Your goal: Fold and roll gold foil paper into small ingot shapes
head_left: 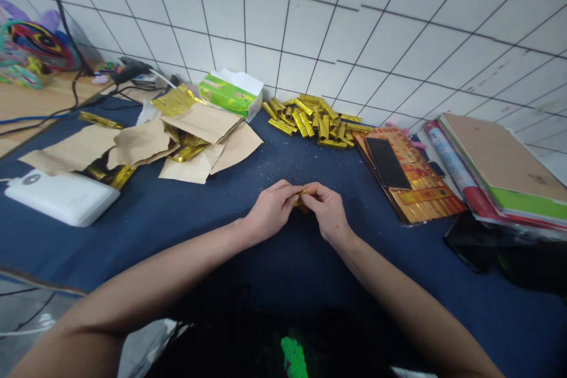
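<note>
My left hand (271, 209) and my right hand (326, 211) meet over the dark blue tablecloth (186, 218) in the middle of the table. Both pinch a small folded gold paper piece (300, 196) between their fingertips; most of it is hidden by the fingers. Behind the hands lies a pile of folded gold paper pieces (312, 121) near the tiled wall. To the left, loose brown paper sheets (195, 142) cover more gold foil (175, 100).
A stack of gold printed sheets (420, 189) with a black phone (387, 162) on it lies at the right, beside books and folders (500, 171). A green tissue box (230, 94) stands at the back. A white device (62, 196) sits at the left.
</note>
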